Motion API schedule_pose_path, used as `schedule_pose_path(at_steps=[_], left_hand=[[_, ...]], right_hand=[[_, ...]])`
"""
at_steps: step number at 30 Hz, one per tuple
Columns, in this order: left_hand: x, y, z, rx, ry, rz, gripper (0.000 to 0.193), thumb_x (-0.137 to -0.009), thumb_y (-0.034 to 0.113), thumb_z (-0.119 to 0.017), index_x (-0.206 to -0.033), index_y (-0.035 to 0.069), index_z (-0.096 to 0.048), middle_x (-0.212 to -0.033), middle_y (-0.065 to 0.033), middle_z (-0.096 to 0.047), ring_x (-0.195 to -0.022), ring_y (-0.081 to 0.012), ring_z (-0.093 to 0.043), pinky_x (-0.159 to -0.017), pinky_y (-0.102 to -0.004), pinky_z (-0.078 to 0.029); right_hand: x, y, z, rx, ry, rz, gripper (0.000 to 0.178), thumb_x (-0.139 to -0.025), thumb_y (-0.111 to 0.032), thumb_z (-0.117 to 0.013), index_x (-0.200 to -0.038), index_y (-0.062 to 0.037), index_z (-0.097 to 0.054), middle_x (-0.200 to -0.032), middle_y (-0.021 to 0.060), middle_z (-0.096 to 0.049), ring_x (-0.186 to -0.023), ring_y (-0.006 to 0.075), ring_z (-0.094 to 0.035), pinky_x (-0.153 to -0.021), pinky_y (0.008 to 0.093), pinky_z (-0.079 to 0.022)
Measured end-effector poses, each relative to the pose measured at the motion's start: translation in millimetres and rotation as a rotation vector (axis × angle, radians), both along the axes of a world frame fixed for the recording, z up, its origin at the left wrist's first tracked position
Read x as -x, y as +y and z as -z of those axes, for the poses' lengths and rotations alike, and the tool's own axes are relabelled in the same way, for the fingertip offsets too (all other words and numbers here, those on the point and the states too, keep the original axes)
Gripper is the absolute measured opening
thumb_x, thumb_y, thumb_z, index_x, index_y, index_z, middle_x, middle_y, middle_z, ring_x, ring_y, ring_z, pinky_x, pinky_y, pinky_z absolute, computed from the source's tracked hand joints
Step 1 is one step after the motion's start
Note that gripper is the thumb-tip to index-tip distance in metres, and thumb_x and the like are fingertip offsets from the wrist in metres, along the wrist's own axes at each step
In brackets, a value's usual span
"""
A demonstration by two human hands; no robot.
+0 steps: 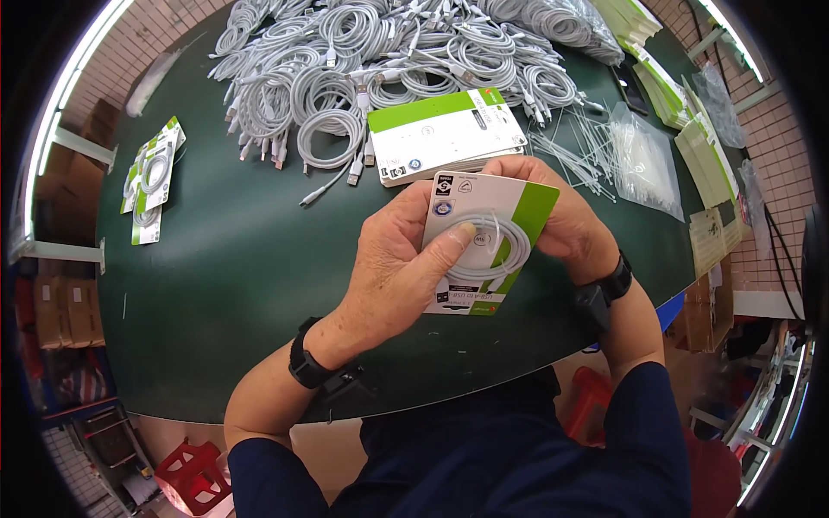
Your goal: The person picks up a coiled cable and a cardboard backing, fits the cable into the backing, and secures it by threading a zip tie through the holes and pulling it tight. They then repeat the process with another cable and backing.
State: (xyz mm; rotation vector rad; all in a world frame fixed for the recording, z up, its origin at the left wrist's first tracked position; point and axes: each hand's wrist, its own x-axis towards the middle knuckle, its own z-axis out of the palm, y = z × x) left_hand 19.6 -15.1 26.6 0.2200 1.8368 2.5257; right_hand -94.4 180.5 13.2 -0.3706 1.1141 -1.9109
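Grip of the left hand (393, 268) is closed on a green-and-white card (494, 197), thumb pressing a coiled white cable (522, 249) against its face, above the table (233, 285); the right hand (566, 211) curls at the card's right edge, whether pinching I cannot tell; a stack of cards (440, 138) lies just beyond.

Dk navy short-slv shirt (484, 462), plain fabric w/ some soft folds, L sleeve (272, 475) and R sleeve (648, 423) both ending nr the elbow, forearms bare below. L wrist has a wide blk strap (304, 356) w/ a blocky dk module (347, 380) on the underside, fine detail too dim to tell. R wrist: similar blk band (619, 278) plus a boxy, matte dk-grey/blk unit (592, 304), corners slightly rounded; hands bare, L (393, 259) & R (570, 211).
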Motion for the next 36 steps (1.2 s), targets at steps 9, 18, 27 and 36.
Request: schedule_pose_path(at_steps=[9, 18, 27, 36], left_hand=[[-4.2, 1.4, 3.5, 0.038, -0.021, -0.003, 0.028, -0.099, 0.005, -0.064, -0.126, -0.003, -0.061, -0.112, -0.0098, -0.073, -0.099, -0.0128, -0.069, -0.089, -0.0293, -0.057], [-6.1, 2.2, 2.1, 0.039, -0.041, -0.010, 0.026, -0.096, 0.004, -0.067, -0.120, -0.002, -0.063, -0.107, -0.0098, -0.074, -0.095, -0.0124, -0.070, -0.085, -0.0290, -0.058], [-4.2, 2.5, 4.8, 0.192, -0.044, -0.075, 0.031, -0.091, 0.008, -0.077, -0.117, -0.001, -0.063, -0.107, -0.0101, -0.075, -0.093, -0.0117, -0.071, -0.082, -0.0279, -0.058], [0.9, -7.0, 0.4, 0.036, 0.047, -0.199, 0.033, -0.091, 0.007, -0.077, -0.120, -0.001, -0.063, -0.109, -0.0106, -0.075, -0.094, -0.0123, -0.071, -0.082, -0.0269, -0.059]], right_hand=[[0.1, 0.6, 5.4, -0.096, 0.176, 0.031, 0.016, -0.095, -0.017, -0.075, -0.094, -0.0032, -0.066, -0.091, 0.0011, -0.070, -0.077, 0.0060, -0.064, -0.067, 0.0214, -0.053], [-8.1, -10.9, -2.9, -0.498, 0.867, 0.370, 0.018, -0.094, -0.012, -0.074, -0.086, -0.0012, -0.061, -0.079, 0.0001, -0.062, -0.067, 0.0048, -0.054, -0.056, 0.0239, -0.044], [-10.4, -14.7, -0.4, -0.488, 1.252, 0.443, 0.018, -0.095, -0.008, -0.071, -0.086, -0.0027, -0.057, -0.079, -0.0029, -0.057, -0.066, 0.0060, -0.050, -0.060, 0.0229, -0.043], [9.8, 9.5, -10.2, -0.351, 0.736, 0.713, 0.016, -0.103, -0.016, -0.065, -0.098, -0.0021, -0.060, -0.091, 0.0017, -0.062, -0.075, 0.0067, -0.056, -0.066, 0.0217, -0.047]])
